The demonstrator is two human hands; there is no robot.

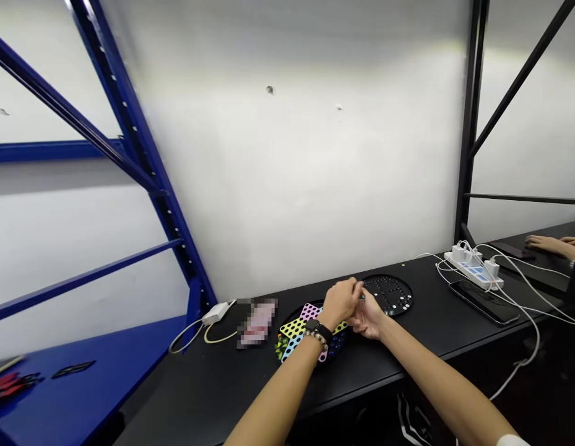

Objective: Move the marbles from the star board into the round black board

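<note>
My left hand [341,302], with a dark watch and a beaded bracelet on the wrist, is closed, its fingertips meeting those of my right hand. My right hand [369,314] is also closed, fingers bent inward. Whatever lies between the fingertips is too small or hidden to make out. Below my left hand, perforated sheets [293,327] in yellow, pink and light blue overlap on a round black tray [332,356], partly covered by the hand. Small yellow, green and blue pieces show at its edges. Just beyond my right hand lies a second round black tray [411,288] holding small white dots.
A black table [231,384] carries everything. To the left are a white adapter [215,313] with a cable and a blurred pink packet [258,322]. A white power strip [475,271], cables and a phone [483,301] lie right. Another person's hands [549,244] appear far right.
</note>
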